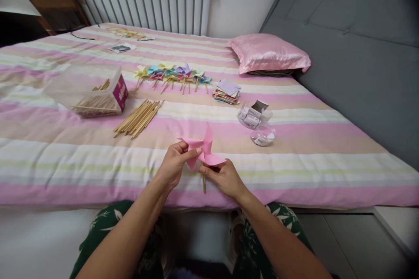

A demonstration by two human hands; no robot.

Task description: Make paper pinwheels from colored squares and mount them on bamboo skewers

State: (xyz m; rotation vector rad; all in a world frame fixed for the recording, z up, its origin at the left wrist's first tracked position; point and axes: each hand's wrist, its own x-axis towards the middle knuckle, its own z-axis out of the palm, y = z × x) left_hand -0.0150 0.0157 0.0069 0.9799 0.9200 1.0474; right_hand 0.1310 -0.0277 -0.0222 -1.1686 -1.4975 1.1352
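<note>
Fingers of the left hand (172, 165) pinch the pink folded-paper pinwheel (204, 150) held between both sets of fingertips, while the right hand (225, 178) clasps its thin wooden stick (204, 184) just below, apparently seating head on stick, which calls for steady, aligned pressure.

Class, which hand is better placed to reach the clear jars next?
Probably the right hand: the clear jars lie to the right of the pink pinwheel, nearer it; the left hand would have to cross.
</note>
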